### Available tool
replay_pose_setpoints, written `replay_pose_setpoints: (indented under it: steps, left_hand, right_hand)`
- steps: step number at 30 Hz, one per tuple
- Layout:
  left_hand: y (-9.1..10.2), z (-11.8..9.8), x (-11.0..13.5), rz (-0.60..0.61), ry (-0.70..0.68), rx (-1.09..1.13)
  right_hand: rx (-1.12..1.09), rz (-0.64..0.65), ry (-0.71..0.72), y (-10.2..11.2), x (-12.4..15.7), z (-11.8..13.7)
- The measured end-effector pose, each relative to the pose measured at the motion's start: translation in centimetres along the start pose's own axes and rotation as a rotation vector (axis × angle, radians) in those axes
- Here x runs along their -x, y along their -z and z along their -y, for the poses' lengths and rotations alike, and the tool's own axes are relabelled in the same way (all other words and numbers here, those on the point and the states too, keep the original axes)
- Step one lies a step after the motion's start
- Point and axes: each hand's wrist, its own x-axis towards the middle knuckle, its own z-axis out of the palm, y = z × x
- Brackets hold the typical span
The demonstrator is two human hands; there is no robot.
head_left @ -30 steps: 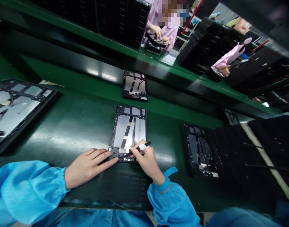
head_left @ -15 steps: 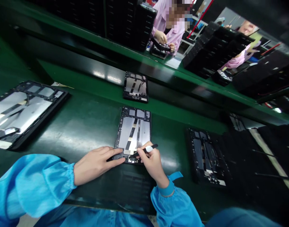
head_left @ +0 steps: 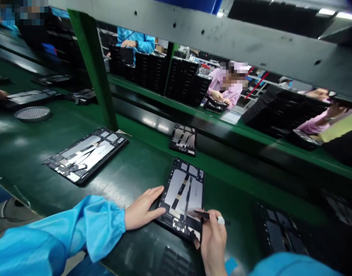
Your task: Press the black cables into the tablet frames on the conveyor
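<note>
An open tablet chassis (head_left: 184, 191) with silver plates and ribbon cables lies on the green bench in front of me. My left hand (head_left: 143, 209) rests on its left edge with fingers stretched flat along the frame. My right hand (head_left: 214, 241) is closed round a thin black stylus-like tool (head_left: 210, 217) with a white band, its tip over the chassis' near right part. Both arms wear blue sleeves.
A second open chassis (head_left: 85, 153) lies to the left, a smaller one (head_left: 183, 139) farther back, another dark one (head_left: 279, 232) at the right. A green post (head_left: 92, 65) stands behind. A round metal dish (head_left: 32, 113) sits far left. Other people work across the line beside black tray stacks (head_left: 181, 78).
The view has swung up and left, showing more of the line. My left hand shifted to the chassis' left edge; my right hand drew back to the near right corner with the tool.
</note>
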Motion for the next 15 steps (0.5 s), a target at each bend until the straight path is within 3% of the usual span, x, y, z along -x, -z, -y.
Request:
replay_pose_setpoints:
  steps: [2,5,8,11,15]
  left_hand:
    - [0.4,-0.6,1.1,-0.006,0.042,0.165]
    - [2.4,-0.7,3.5,-0.063,0.165,0.586]
    - [5.8,0.2,4.3,-0.285,0.415,0.783]
    - [9.0,2.1,1.9,-0.512,0.689,0.852]
    - [10.9,6.6,-5.3,-0.694,0.766,0.758]
  right_hand:
    - [0.037,0.023,0.053,-0.2,0.4,-0.3]
    - [0.097,-0.002,0.121,-0.4,0.1,-0.2]
    - [0.109,-0.075,0.116,-0.7,-2.0,0.1]
    - [0.170,-0.104,0.093,-1.6,-5.3,-0.2]
    - [0.328,-0.013,0.185,-4.1,-9.8,-1.8]
